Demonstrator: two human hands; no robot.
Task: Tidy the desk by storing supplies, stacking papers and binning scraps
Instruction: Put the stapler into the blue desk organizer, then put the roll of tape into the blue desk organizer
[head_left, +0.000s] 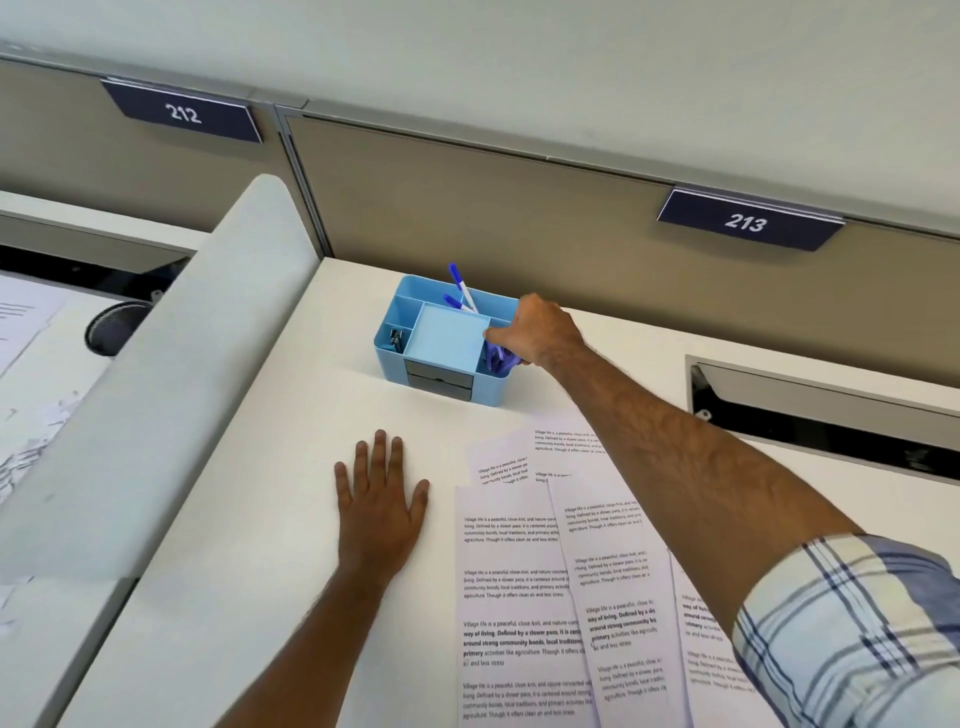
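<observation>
A light blue desk organiser (400, 358) stands near the back of the white desk (249, 597). Two blue-capped pens (462, 288) stick up from its rear compartment, and small clips lie in its left slot. My right hand (535, 332) reaches over the organiser's right compartment, fingers closed around purple-handled scissors (498, 358) that sit partly inside it. My left hand (382, 504) lies flat on the desk, palm down, fingers spread. Several printed sheets (519, 597) lie overlapping and askew to the right of it, under my right forearm.
A padded grey divider (171, 389) borders the desk on the left; beyond it are paper scraps and a black mesh bin (111, 327). A partition wall with signs 212 and 213 stands behind. A cable slot (821, 415) opens at the right.
</observation>
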